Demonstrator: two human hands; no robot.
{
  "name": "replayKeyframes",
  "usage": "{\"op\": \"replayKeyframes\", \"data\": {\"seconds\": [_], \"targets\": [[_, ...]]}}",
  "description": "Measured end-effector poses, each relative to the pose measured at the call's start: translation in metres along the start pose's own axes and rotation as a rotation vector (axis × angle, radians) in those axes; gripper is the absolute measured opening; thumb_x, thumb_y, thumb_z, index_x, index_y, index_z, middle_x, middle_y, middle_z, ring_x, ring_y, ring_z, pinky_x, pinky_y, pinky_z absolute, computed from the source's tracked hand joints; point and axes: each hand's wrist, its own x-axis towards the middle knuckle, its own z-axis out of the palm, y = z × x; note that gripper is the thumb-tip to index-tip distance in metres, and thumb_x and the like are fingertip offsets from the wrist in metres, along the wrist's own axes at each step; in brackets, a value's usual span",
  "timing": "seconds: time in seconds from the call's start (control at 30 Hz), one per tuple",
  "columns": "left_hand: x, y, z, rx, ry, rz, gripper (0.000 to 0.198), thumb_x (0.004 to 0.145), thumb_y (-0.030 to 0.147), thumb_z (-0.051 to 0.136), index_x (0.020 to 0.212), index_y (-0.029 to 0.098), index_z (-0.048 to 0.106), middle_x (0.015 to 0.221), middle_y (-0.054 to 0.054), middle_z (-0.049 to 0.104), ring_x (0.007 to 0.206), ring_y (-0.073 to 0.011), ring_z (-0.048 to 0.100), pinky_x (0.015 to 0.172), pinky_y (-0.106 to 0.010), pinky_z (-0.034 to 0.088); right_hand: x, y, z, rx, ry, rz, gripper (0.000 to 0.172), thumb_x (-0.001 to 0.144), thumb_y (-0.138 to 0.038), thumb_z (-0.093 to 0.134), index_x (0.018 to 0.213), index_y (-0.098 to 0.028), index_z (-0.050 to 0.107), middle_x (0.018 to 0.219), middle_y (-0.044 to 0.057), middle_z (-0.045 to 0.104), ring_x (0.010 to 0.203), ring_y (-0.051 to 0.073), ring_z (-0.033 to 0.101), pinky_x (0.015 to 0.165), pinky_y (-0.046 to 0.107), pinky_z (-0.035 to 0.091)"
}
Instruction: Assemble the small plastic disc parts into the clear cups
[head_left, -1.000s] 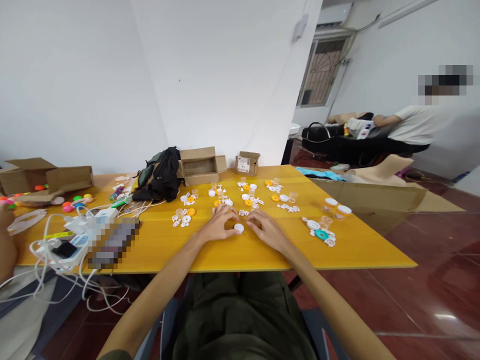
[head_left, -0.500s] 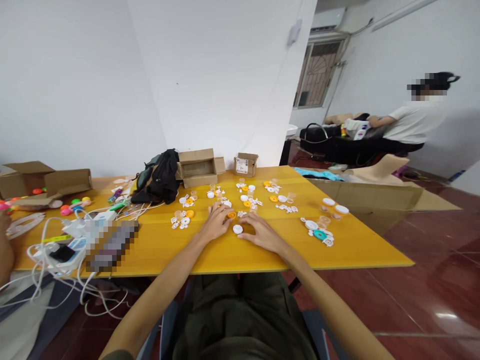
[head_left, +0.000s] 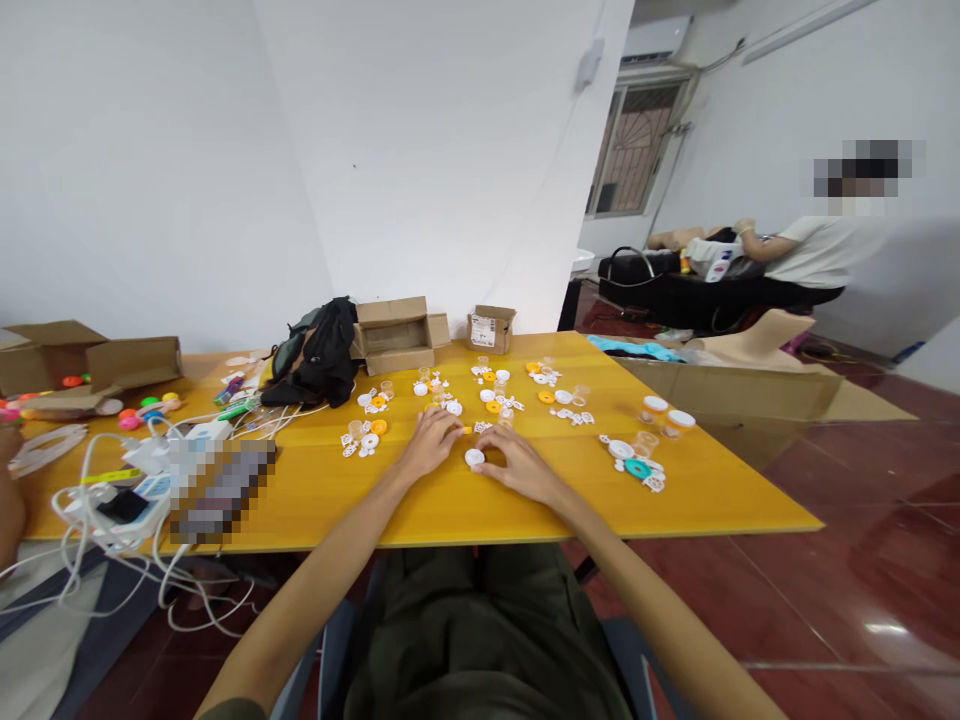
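Left hand [head_left: 429, 445]: rests on the desk [head_left: 697, 495], fingers half curled, tips against the orange ring [head_left: 466, 430]. Whether the ring is gripped cannot be told.
Right hand [head_left: 519, 466]: arched over the desk, thumb and fingers bent and part open, tips at the right edge of the white cap [head_left: 474, 457]. A firm grip cannot be told.
White cap: lies flat on the desk between the two hands, just in front of the orange ring.
Orange ring: on the desk, mostly hidden by the left fingertips.
Change, right hand: half a second ago it lay flatter with one finger stretched toward the cap; it is now raised at the knuckles and closer to the cap.
Change, orange ring: showed more fully before; now only a sliver shows.
Change, white cap: same place as before.
Loose parts [head_left: 495, 402]: small white and orange pieces in clusters, just beyond the hands.
Teal cap [head_left: 639, 468]: right of the right hand, well apart.
Boxes [head_left: 395, 335]: open, at the far desk edge.
Bag [head_left: 324, 352]: black, left of the boxes.
Cables [head_left: 97, 470]: white, on the left end of the desk.
Other person [head_left: 817, 255]: far right, away from the desk.
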Motion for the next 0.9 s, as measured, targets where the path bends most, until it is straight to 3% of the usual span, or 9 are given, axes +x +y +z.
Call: {"op": "replayKeyframes", "data": {"seconds": [0.33, 0.57, 0.9], "targets": [[0.002, 0.0, -0.004, -0.243, 0.034, -0.031, 0.02, 0.094, 0.033, 0.057, 0.087, 0.02, 0.071, 0.095, -0.004, 0.074, 0.096, -0.0221, 0.064, 0.095, -0.036, 0.048, 0.0, 0.003, 0.0, 0.044, 0.005, 0.023, 0.017, 0.08, -0.032, 0.077, 0.092, -0.025, 0.068, 0.102, 0.005, 0.068, 0.1, 0.025, 0.065, 0.092, 0.042, 0.051], [-0.004, 0.011, -0.009, -0.393, -0.059, -0.052, 0.028, 0.09, 0.045, 0.062, 0.083, 0.019, 0.071, 0.099, -0.005, 0.076, 0.095, -0.0224, 0.067, 0.08, -0.03, 0.052, 0.0, 0.003, -0.001, 0.085, -0.005, 0.05, 0.015, 0.079, -0.032, 0.077, 0.09, -0.024, 0.069, 0.103, 0.005, 0.069, 0.101, 0.025, 0.065, 0.093, 0.041, 0.051], [-0.003, 0.013, -0.009, -0.496, -0.129, -0.053, 0.025, 0.084, 0.044, 0.07, 0.079, 0.02, 0.075, 0.102, -0.006, 0.079, 0.101, -0.0243, 0.07, 0.093, -0.036, 0.051, 0.002, 0.002, -0.002, 0.153, -0.009, 0.078, 0.01, 0.081, -0.029, 0.074, 0.088, -0.023, 0.07, 0.102, 0.004, 0.069, 0.099, 0.024, 0.065, 0.094, 0.04, 0.05]]}}
